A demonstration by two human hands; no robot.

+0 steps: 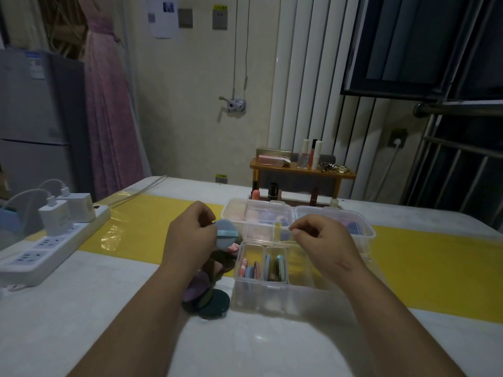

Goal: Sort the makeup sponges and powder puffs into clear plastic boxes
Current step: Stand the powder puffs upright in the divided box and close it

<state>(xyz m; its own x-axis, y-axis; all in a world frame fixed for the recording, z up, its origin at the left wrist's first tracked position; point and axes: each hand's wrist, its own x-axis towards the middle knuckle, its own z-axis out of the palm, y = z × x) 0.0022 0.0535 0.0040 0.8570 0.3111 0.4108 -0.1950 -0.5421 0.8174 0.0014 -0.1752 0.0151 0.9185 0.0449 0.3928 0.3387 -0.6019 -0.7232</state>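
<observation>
My left hand (190, 235) pinches a round blue powder puff (227, 235) with a light blue ribbon, held upright left of the boxes. My right hand (318, 240) has its fingers curled over the clear divided box (261, 292); thumb and forefinger are pinched together, on what I cannot tell. That box holds several flat puffs standing on edge in its left compartments. Loose puffs in purple, pink and dark green (209, 297) lie piled on the table below my left hand. Two more clear boxes (236, 213) with pale sponges stand behind.
A white power strip (51, 243) with chargers lies at the left. A small wooden shelf (302, 170) with cosmetic bottles stands at the back. A yellow runner (435, 268) crosses the white table.
</observation>
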